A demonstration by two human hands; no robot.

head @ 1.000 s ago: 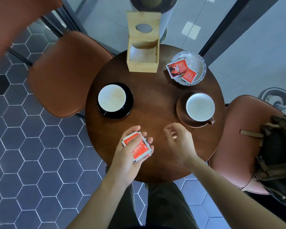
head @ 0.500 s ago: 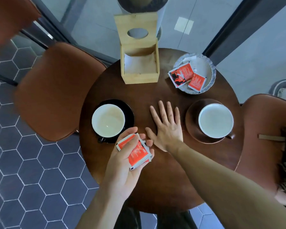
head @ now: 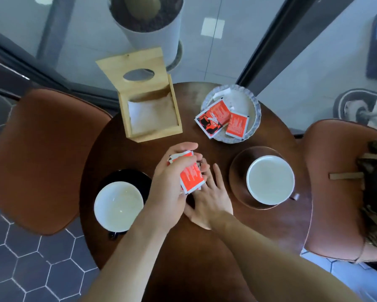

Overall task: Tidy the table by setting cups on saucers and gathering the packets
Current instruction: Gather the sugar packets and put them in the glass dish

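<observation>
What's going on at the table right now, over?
Left hand gripping red packets. Right hand flat on table, empty. Both cups on saucers; two more packets in grey dish. Nothing blocking the dish.

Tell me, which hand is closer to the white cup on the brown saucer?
The right hand. It lies flat on the table just left of the cup. The left hand, holding red packets, is farther away.

The left hand (head: 170,192) is gripping a stack of red packets (head: 189,174) above the round bench (head: 205,258), while the right hand (head: 209,201) is lying flat beneath it. Two white cups (head: 119,207) are sitting on saucers (head: 240,171), and more packets are resting in a scalloped dish (head: 252,101).
</observation>
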